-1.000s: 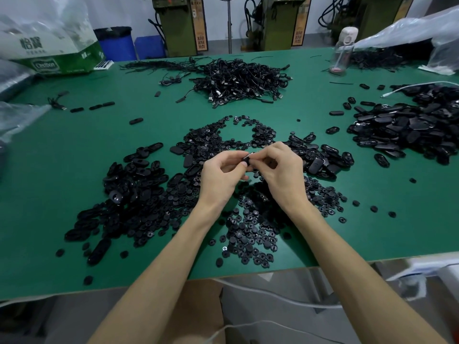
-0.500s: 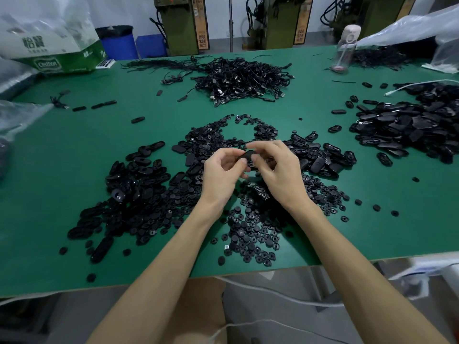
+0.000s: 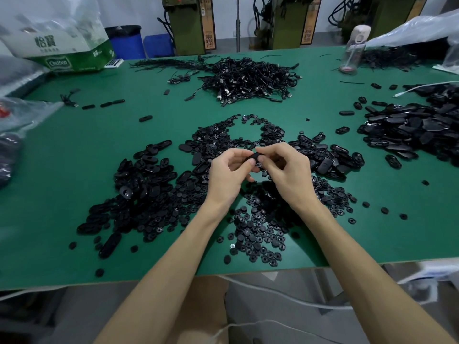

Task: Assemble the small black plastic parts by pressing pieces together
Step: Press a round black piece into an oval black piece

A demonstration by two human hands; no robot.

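Both hands meet above the middle of the green table [image 3: 74, 170]. My left hand [image 3: 227, 175] and my right hand [image 3: 288, 172] pinch one small black oval plastic part [image 3: 253, 158] between their fingertips. Below and around the hands lies a spread of small round black pieces [image 3: 258, 229]. A heap of black oval shells [image 3: 141, 180] lies to the left, and a smaller group of oval shells [image 3: 327, 160] sits just right of my right hand.
A big pile of black oval parts [image 3: 417, 127] fills the right side. A tangle of black cables [image 3: 248, 80] lies at the back centre. A green-and-white bag [image 3: 62, 50] stands back left, a clear bottle [image 3: 354, 50] back right. The table's front edge [image 3: 248, 269] runs under my forearms.
Both hands stay together over the pile; the fingers have shifted slightly on the black part, which now shows more between the fingertips.
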